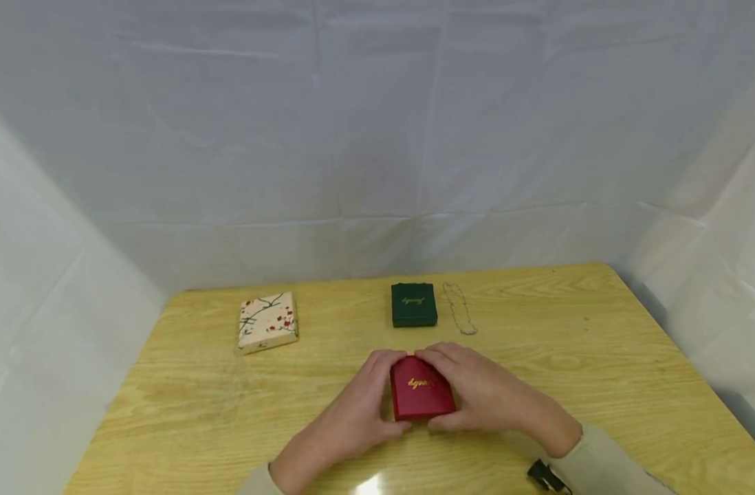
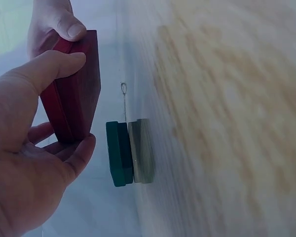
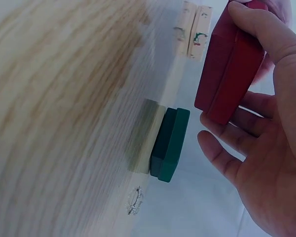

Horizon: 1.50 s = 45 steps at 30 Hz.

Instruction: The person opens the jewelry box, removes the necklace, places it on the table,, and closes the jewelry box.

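A small red box (image 1: 422,400) with gold lettering on its lid is held between both hands above the wooden table. My left hand (image 1: 360,407) grips its left side, with the thumb at the near edge and fingers at the far edge. From the other side, my right hand (image 1: 487,393) grips it in the same way. Both wrist views show the red box (image 2: 71,96) raised off the tabletop, its lid closed. Beyond the hands lies a dark green box (image 1: 414,306) with similar lettering, and a thin silvery chain (image 1: 468,332) is stretched out to its right.
A cream box (image 1: 267,323) with a red blossom and branch pattern sits at the table's left. White sheeting (image 1: 377,137) surrounds the table (image 1: 600,357) at the back and sides. A black strap piece (image 1: 546,476) hangs near the right sleeve.
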Each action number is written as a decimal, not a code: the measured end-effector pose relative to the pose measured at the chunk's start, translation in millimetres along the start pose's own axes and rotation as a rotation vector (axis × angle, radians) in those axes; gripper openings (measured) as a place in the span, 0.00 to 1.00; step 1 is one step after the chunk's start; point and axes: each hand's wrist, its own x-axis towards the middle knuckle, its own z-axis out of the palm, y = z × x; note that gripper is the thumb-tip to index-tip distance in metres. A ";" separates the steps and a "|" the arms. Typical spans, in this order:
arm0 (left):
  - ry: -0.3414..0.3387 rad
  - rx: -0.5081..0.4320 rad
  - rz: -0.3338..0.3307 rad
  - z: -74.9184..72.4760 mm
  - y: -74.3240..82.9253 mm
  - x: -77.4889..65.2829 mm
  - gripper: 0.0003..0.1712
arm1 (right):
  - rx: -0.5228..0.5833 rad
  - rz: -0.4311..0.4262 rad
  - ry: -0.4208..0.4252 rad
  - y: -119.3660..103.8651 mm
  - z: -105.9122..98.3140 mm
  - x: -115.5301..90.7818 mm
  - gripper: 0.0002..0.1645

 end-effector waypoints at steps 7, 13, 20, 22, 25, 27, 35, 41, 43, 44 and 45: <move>-0.009 0.016 0.011 -0.3 -0.3 -0.3 0.55 | 0.004 -0.005 -0.007 -0.2 0.2 0.7 0.60; -0.013 0.022 0.017 0.1 0.4 -1.3 0.55 | 0.032 0.012 -0.029 -1.3 0.4 0.9 0.59; -0.021 0.026 0.021 0.0 0.2 -1.9 0.54 | 0.044 0.019 -0.040 -1.7 0.8 1.0 0.58; -0.025 0.027 0.019 -0.1 0.4 -2.2 0.54 | 0.047 0.019 -0.041 -1.9 1.0 1.4 0.58; -0.030 0.028 0.015 -0.6 0.6 -2.6 0.54 | 0.052 0.019 -0.044 -2.1 1.2 1.9 0.58; -0.031 0.030 0.017 -0.6 0.7 -2.8 0.54 | 0.058 0.019 -0.043 -2.2 1.1 2.3 0.58; -0.021 0.046 0.029 -1.5 1.1 -3.9 0.54 | 0.057 0.010 -0.030 -3.7 1.2 3.6 0.59; -0.010 0.043 0.040 -1.9 1.4 -3.9 0.55 | 0.065 0.005 -0.025 -4.7 1.4 4.1 0.59; -0.009 0.040 0.044 -2.4 1.4 -4.1 0.55 | 0.074 0.004 -0.026 -4.9 1.5 4.2 0.59; -0.010 0.039 0.045 -2.6 1.5 -4.1 0.55 | 0.079 0.005 -0.026 -5.0 1.6 4.1 0.59; -0.010 0.040 0.047 -2.8 1.4 -4.3 0.55 | 0.081 0.005 -0.026 -5.0 1.8 4.1 0.59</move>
